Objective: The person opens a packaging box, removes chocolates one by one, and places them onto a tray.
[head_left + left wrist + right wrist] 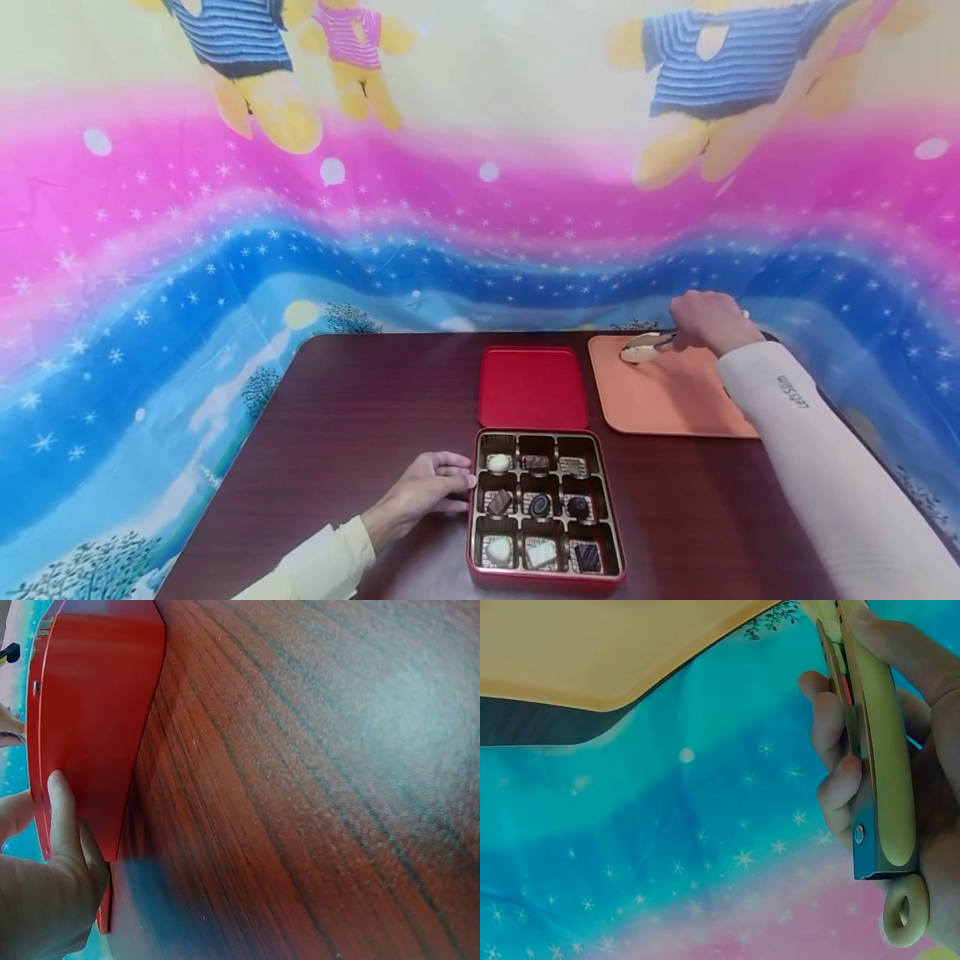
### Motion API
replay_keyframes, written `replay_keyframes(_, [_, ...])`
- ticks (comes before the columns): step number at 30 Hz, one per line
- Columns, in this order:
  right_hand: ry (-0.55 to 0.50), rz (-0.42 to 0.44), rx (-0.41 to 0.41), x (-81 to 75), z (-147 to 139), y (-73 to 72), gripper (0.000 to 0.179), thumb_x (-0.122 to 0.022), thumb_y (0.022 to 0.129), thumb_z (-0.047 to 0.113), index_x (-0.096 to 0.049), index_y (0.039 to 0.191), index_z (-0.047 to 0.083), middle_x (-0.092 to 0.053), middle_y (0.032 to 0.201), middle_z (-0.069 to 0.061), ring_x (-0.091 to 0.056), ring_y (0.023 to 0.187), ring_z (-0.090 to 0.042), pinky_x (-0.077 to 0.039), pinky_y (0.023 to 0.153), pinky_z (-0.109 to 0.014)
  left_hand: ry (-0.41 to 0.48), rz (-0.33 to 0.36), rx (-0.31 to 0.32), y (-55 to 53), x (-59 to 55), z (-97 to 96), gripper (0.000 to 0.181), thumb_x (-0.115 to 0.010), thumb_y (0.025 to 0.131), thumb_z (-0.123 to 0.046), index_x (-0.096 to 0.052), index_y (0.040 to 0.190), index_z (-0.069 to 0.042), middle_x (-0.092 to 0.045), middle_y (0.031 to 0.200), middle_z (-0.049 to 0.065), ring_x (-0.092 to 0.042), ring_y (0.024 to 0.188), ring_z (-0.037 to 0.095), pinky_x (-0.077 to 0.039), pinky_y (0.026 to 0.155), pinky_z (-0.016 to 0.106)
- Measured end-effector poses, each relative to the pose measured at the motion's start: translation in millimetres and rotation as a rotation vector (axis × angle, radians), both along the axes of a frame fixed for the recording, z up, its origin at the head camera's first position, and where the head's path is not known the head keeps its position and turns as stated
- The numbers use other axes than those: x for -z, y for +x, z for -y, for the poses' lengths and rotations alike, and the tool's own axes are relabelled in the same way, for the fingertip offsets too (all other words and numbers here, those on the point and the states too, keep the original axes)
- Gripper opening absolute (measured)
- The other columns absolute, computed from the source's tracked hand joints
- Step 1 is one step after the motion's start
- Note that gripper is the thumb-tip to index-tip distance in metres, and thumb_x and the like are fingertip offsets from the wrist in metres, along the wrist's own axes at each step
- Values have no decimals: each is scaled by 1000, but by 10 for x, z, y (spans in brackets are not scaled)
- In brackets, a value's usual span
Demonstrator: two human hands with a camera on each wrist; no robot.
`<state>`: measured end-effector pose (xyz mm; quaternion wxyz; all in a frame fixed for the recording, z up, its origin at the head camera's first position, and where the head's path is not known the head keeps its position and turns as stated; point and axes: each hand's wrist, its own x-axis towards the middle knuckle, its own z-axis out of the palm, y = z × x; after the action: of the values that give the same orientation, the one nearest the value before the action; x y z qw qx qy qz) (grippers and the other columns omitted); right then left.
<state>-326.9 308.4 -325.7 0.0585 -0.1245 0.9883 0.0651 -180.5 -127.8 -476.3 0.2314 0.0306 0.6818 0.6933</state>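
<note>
My right hand (708, 321) grips a pair of cream-handled metal tongs (885, 750), with a ring at their tail end. Their cream tips (639, 353) are low over the left part of the orange tray (675, 404); I cannot tell whether they hold anything. My left hand (427, 487) touches the left wall of a red tin (547, 577), its fingers extended against the side. In the left wrist view, one finger lies straight on the tin's red wall (97, 712). Inside the tin, gold compartments hold white and dark chocolates, among them a dark swirled chocolate (539, 505) in the middle.
A red lid (532, 387) lies flat behind the tin, left of the tray. All stand on a dark brown wooden table (375, 408). A printed cloth (450, 208) with bears and snowflakes hangs behind the table and along its sides.
</note>
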Motion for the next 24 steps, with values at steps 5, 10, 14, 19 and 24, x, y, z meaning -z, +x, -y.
replay_keyframes(5, [8,-4,-6,-52,-9,23,26,-84,79,25,-63,73,10,-58,73,-5,-55,67,-23,-55,56,-45,3,-3,1,1,-1,-1,46,-68,89,-2,-48,125,17,-65,106,17,-67,87,18,-64,78,38])
replay_keyframes(10, [8,-27,-15,-233,49,65,32,-82,81,31,-60,69,12,-47,64,-2,-45,60,-18,-43,52,-34,3,-8,2,5,-8,1,46,-68,89,-2,-48,126,17,-64,107,18,-67,87,17,-64,79,39])
replay_keyframes(14, [-11,-45,-57,-441,167,164,23,-81,81,30,-67,75,13,-53,67,0,-47,62,-17,-43,54,-34,-1,-15,4,3,-7,2,46,-68,89,-2,-48,127,17,-64,109,18,-67,88,17,-64,79,40])
replay_keyframes(19, [-37,-64,-153,-635,375,372,15,-83,79,28,-76,88,16,-64,76,3,-54,67,-16,-50,59,-38,-1,-16,4,-2,-4,-3,46,-68,89,-2,-48,126,17,-64,107,17,-67,88,17,-64,79,39])
replay_keyframes(24, [-69,-83,-234,-725,627,604,14,-85,76,30,-78,85,22,-63,72,7,-52,63,-13,-48,57,-35,0,-16,2,0,-2,-9,46,-68,89,-2,-48,125,17,-64,106,15,-67,88,17,-64,78,39])
